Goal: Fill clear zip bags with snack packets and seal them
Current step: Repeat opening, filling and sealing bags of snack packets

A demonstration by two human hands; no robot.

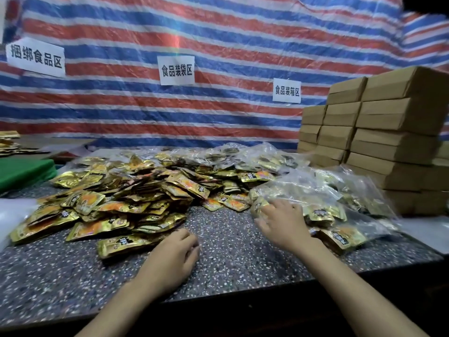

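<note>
A big heap of gold and orange snack packets (126,190) covers the left and middle of the speckled table (226,239). To the right lie clear zip bags (340,205) holding packets, piled on each other. My right hand (283,223) lies flat with spread fingers on the left end of the nearest filled bag. My left hand (175,256) rests on the bare table just right of the heap's near edge, its fingers loosely curled and holding nothing that I can see.
Stacked brown cardboard boxes (379,137) stand at the right. More filled clear bags (255,156) lie at the back. A green board (21,171) sits at the left, and a striped tarp with paper signs (176,70) hangs behind. The table's front edge (218,297) is near me.
</note>
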